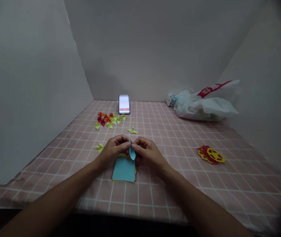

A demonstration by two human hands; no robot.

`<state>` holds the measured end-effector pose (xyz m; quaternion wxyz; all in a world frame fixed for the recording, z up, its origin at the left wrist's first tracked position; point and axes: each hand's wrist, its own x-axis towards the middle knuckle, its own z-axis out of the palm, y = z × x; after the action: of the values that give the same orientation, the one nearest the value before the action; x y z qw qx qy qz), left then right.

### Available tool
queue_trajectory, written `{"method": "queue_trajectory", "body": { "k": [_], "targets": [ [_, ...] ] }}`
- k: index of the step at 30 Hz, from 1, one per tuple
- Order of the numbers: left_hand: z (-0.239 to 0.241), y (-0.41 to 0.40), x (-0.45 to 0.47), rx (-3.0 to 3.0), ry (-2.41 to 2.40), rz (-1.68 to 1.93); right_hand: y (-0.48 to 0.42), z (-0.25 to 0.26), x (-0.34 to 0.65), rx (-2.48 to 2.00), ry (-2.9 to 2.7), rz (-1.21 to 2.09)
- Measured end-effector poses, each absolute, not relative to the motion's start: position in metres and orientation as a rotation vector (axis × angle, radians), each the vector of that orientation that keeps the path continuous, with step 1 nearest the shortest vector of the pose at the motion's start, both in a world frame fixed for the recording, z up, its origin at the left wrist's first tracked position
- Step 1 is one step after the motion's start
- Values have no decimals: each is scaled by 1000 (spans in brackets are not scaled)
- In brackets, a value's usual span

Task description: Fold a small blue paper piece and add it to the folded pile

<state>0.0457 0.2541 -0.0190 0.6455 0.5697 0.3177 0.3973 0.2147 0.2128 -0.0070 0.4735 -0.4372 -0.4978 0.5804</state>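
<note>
1. Left hand (117, 147): thumb and fingers pinching the left edge of a small folded blue paper (132, 154). Looks crisp and thin, kinda narrow, with a pointy lower end.
2. Right hand (146, 149): also pinching that paper, up near its top, so the two sets of fingertips are super close. It's held up just over the far edge of the paper stack (124, 169).
3. That stack is flat, squarish sheets, smooth light blue on top with yellowish edges poking out underneath.
4. Just past the hands there's a yellow origami bird (132, 130), wings spread. Another yellow folded piece (99, 147) sits beside the left hand.
5. Farther back left: a bunch of angular little origami birds (107, 119) in red, orange and yellow, near an upright phone (124, 104), screen lit.
6. Right side: flat, lacy red-and-yellow cutouts (210, 155), overlapping, and a crinkly white plastic bag (204, 108).
7. All on a pink, white-gridded tablecloth (165, 131), slightly rumpled.
</note>
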Motion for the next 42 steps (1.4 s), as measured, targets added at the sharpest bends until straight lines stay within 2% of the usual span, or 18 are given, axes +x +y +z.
{"method": "queue_trajectory", "body": {
  "k": [23,33,42],
  "targets": [
    [-15,252,46,1485,791,955,217,-10,214,-1085,-1326,1245],
    [-10,248,49,1517,877,1072,214,-10,212,-1093,-1318,1277],
    [-14,248,51,1458,953,1292,218,-18,210,-1152,-1441,1030]
  ]
}}
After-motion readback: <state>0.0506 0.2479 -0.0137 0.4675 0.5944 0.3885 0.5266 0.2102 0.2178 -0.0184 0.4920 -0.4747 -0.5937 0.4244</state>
